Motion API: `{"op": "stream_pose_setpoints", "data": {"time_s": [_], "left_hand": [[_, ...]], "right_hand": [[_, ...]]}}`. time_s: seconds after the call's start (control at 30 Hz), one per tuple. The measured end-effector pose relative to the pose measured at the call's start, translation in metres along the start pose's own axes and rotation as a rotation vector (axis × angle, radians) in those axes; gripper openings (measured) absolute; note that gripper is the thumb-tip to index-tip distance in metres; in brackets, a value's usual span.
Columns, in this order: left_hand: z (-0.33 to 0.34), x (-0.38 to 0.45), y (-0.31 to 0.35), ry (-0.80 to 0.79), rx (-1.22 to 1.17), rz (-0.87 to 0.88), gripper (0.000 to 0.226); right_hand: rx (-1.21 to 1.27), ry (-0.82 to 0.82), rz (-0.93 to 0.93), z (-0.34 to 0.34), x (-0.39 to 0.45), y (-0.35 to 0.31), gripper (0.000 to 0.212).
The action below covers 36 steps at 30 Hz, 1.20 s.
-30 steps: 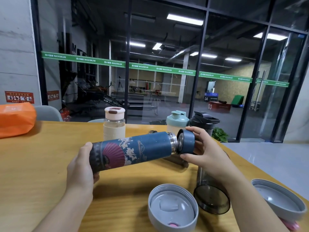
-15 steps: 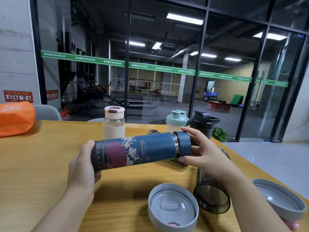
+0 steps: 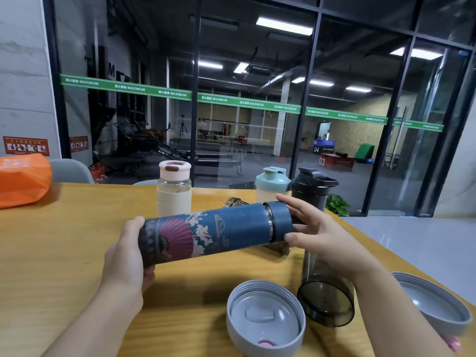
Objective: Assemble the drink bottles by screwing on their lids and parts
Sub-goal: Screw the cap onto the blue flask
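— Head view: what have I got?
— My left hand [image 3: 125, 256] grips the base of the blue flask [image 3: 206, 237], held level above the table [image 3: 64, 253]. My right hand [image 3: 316, 233] pinches its cap [image 3: 279, 221] between thumb and fingers.
— Step?
— Screwing that cap down; a steel band shows at the joint, so it's probably not seated. Next: more turns. The grey lids [image 3: 265, 318] wait.

Left hand [image 3: 123, 256] grip curled, right hand [image 3: 318, 234] fingers pinching
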<state>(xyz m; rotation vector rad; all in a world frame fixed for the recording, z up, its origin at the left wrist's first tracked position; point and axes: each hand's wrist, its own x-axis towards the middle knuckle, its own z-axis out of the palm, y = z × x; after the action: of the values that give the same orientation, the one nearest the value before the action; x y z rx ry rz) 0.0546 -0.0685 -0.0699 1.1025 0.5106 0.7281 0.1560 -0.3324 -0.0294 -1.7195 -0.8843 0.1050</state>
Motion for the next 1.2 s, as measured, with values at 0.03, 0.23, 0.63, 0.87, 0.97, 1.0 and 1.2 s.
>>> {"op": "stream_pose_setpoints", "data": {"time_s": [0.03,0.23,0.63,0.87,0.97,1.0,1.2], "left_hand": [[0.000,0.001,-0.001,-0.002,0.014,-0.018,0.031],[-0.002,0.005,-0.003,-0.016,0.040,-0.036,0.033],[-0.001,0.002,-0.006,-0.018,0.007,-0.052,0.030],[0.001,0.000,-0.007,-0.027,-0.004,-0.068,0.031],[0.000,0.003,-0.008,-0.019,0.002,-0.076,0.031],[0.000,0.004,-0.008,-0.018,0.003,-0.079,0.031],[-0.001,0.004,-0.008,-0.028,-0.002,-0.083,0.031]], "right_hand": [[0.000,-0.006,0.009,-0.001,0.000,0.000,0.066],[-0.041,-0.003,0.044,-0.002,0.000,-0.001,0.061],[-0.181,0.063,0.157,0.008,0.007,-0.001,0.055],[-0.160,0.033,0.155,0.007,0.006,0.001,0.036],[-0.112,0.032,0.135,0.004,0.005,0.000,0.063],[-0.110,0.019,0.113,0.004,0.004,-0.001,0.066],[-0.119,-0.009,0.103,0.002,0.002,-0.004,0.052]]}}
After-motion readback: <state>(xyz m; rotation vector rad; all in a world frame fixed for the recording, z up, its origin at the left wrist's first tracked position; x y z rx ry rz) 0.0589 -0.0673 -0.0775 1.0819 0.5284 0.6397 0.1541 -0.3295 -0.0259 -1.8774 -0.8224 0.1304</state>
